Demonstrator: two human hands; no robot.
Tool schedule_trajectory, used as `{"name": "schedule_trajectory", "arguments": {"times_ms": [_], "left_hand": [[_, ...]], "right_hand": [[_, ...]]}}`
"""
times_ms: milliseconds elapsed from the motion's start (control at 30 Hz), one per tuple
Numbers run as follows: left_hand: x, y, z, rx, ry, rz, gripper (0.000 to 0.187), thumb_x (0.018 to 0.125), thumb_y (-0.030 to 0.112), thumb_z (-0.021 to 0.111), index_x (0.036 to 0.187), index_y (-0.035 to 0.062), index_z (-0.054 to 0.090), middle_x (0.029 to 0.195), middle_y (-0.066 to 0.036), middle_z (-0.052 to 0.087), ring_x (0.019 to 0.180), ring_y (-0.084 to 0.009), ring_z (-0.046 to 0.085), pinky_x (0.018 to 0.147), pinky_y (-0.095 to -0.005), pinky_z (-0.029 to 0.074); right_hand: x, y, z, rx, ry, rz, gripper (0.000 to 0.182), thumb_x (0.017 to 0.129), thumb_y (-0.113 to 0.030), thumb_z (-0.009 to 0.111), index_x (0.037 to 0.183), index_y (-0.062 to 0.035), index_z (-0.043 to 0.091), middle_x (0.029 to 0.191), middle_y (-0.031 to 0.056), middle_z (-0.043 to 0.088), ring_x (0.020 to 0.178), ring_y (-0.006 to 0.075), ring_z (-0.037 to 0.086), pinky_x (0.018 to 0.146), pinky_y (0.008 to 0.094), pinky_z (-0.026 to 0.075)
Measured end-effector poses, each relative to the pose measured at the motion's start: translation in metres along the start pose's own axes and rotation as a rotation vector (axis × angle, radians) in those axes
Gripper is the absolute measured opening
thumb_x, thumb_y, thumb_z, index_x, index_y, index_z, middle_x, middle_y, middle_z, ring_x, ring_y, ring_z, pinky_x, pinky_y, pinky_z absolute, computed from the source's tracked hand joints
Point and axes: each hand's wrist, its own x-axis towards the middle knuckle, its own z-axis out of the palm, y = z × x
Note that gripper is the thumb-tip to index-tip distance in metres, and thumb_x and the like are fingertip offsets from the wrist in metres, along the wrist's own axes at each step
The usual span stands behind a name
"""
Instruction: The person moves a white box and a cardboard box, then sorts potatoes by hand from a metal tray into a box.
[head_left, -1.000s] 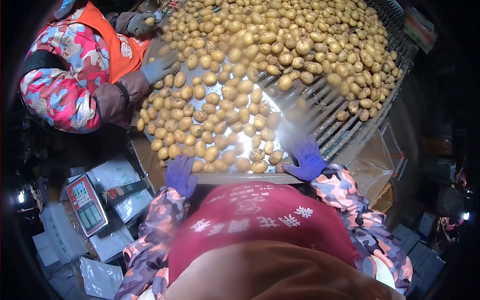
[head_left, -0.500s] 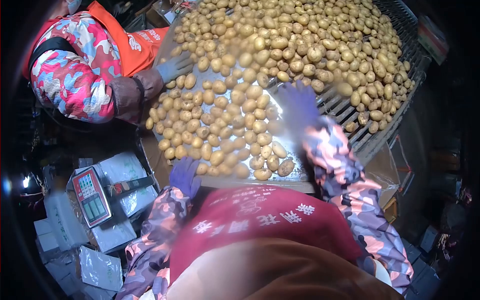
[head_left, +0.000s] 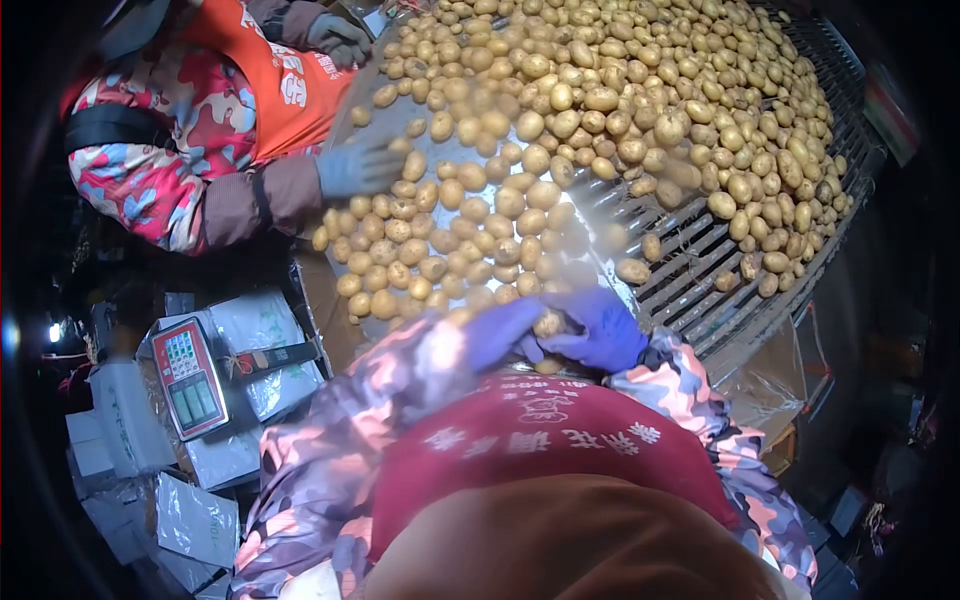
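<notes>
Both my purple-gloved hands have come together at the near edge of the metal sorting surface (head_left: 572,240). Between them shows a potato (head_left: 549,322). My left hand (head_left: 498,330) is curled against its left side, and my right hand (head_left: 606,332) closes round it from the right. A second potato (head_left: 547,367) peeks out just below the fingers, close to my red apron (head_left: 540,430). Many loose potatoes (head_left: 400,232) lie on the sheet beyond my left hand.
A big heap of potatoes (head_left: 620,90) covers the slatted rack (head_left: 690,275) ahead. At the left, a co-worker's gloved hand (head_left: 360,170) reaches over the sheet. A digital scale (head_left: 190,378) sits among wrapped white boxes (head_left: 198,518); a cardboard box (head_left: 765,390) stands at right.
My right hand has drawn back from the rack toward me. My left hand has moved right to meet it, around a potato. The co-worker's hand has shifted slightly, and another gloved hand now shows.
</notes>
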Motion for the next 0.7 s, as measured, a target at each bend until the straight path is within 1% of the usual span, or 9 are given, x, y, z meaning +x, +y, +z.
{"name": "schedule_trajectory", "arguments": {"times_ms": [33, 67, 133, 300, 333, 433, 533, 667, 700], "left_hand": [[0.015, -0.002, 0.007, 0.161, -0.039, 0.12, 0.04, 0.107, 0.035, 0.037, 0.133, 0.0148, 0.058, 0.112, -0.007, 0.067, 0.095, -0.0135, 0.063, 0.077, -0.0273, 0.052], [0.027, -0.013, 0.013, 0.003, -0.078, 0.091, 0.039, 0.107, 0.035, 0.038, 0.133, 0.0138, 0.058, 0.112, -0.007, 0.067, 0.093, -0.013, 0.063, 0.077, -0.0265, 0.052], [0.047, -0.03, 0.024, -0.316, -0.157, 0.031, 0.039, 0.107, 0.033, 0.04, 0.133, 0.0117, 0.058, 0.112, -0.006, 0.067, 0.09, -0.0118, 0.063, 0.075, -0.0248, 0.05], [0.062, -0.017, 0.049, -0.377, -0.182, -0.046, 0.049, 0.102, 0.038, 0.049, 0.137, 0.004, 0.053, 0.113, -0.01, 0.067, 0.102, -0.0188, 0.065, 0.088, -0.0314, 0.053], [0.074, -0.037, 0.045, -0.34, -0.238, 0.005, 0.048, 0.101, 0.037, 0.049, 0.135, 0.0036, 0.053, 0.112, -0.009, 0.067, 0.102, -0.0189, 0.065, 0.088, -0.0312, 0.052], [0.091, -0.068, 0.055, -0.403, -0.121, -0.028, 0.046, 0.101, 0.041, 0.052, 0.127, 0.0041, 0.058, 0.096, -0.006, 0.065, 0.081, -0.013, 0.059, 0.069, -0.0274, 0.047], [0.097, -0.068, 0.058, -0.39, -0.077, -0.024, 0.047, 0.101, 0.043, 0.053, 0.127, 0.0042, 0.059, 0.089, -0.005, 0.064, 0.067, -0.0108, 0.056, 0.057, -0.0255, 0.044], [0.062, 0.012, 0.059, -0.256, -0.155, -0.043, 0.051, 0.097, 0.031, 0.057, 0.14, 0.0026, 0.051, 0.109, -0.006, 0.064, 0.094, -0.0143, 0.061, 0.086, -0.0311, 0.05], [0.063, 0.011, 0.057, -0.088, -0.056, 0.154, 0.051, 0.098, 0.03, 0.057, 0.14, 0.0025, 0.05, 0.109, -0.006, 0.063, 0.095, -0.0148, 0.06, 0.085, -0.0319, 0.05]], "right_hand": [[-0.004, 0.001, 0.001, 0.086, -0.015, -0.006, 0.048, 0.073, -0.045, 0.081, 0.109, -0.0135, 0.073, 0.076, 0.0108, 0.066, 0.066, 0.0261, 0.063, 0.064, 0.0355, 0.051], [0.002, -0.021, -0.024, 0.065, -0.3, 0.326, 0.048, 0.074, -0.046, 0.081, 0.111, -0.0161, 0.072, 0.068, 0.0056, 0.059, 0.059, 0.0198, 0.057, 0.057, 0.0332, 0.047], [-0.013, -0.011, -0.021, -0.008, -0.177, 0.312, 0.048, 0.075, -0.047, 0.081, 0.111, -0.0172, 0.071, 0.067, 0.0039, 0.057, 0.059, 0.0165, 0.055, 0.055, 0.0328, 0.045], [-0.045, 0.014, -0.008, -0.217, 0.052, 0.287, 0.045, 0.085, -0.048, 0.07, 0.115, -0.0153, 0.065, 0.078, 0.0096, 0.063, 0.068, 0.0273, 0.062, 0.062, 0.0396, 0.05], [-0.055, 0.033, 0.001, -0.295, 0.059, 0.333, 0.038, 0.086, -0.039, 0.067, 0.113, -0.0122, 0.064, 0.085, 0.012, 0.063, 0.074, 0.0308, 0.062, 0.067, 0.0417, 0.05], [-0.069, 0.062, 0.018, -0.414, 0.133, 0.379, 0.022, 0.091, -0.018, 0.06, 0.109, -0.0057, 0.062, 0.101, 0.017, 0.061, 0.089, 0.0378, 0.062, 0.076, 0.0458, 0.05], [-0.065, 0.053, 0.008, -0.323, 0.241, 0.305, 0.017, 0.095, -0.015, 0.055, 0.107, -0.0046, 0.061, 0.102, 0.0183, 0.059, 0.09, 0.0381, 0.062, 0.077, 0.0455, 0.05], [-0.051, 0.066, -0.021, -0.419, 0.292, 0.387, 0.021, 0.097, -0.025, 0.056, 0.109, -0.0084, 0.061, 0.103, 0.0176, 0.064, 0.088, 0.0394, 0.064, 0.077, 0.0462, 0.052], [-0.053, 0.082, -0.034, -0.493, 0.331, 0.406, 0.024, 0.097, -0.029, 0.057, 0.111, -0.0109, 0.061, 0.104, 0.0168, 0.066, 0.088, 0.0396, 0.066, 0.076, 0.0466, 0.052]]}}
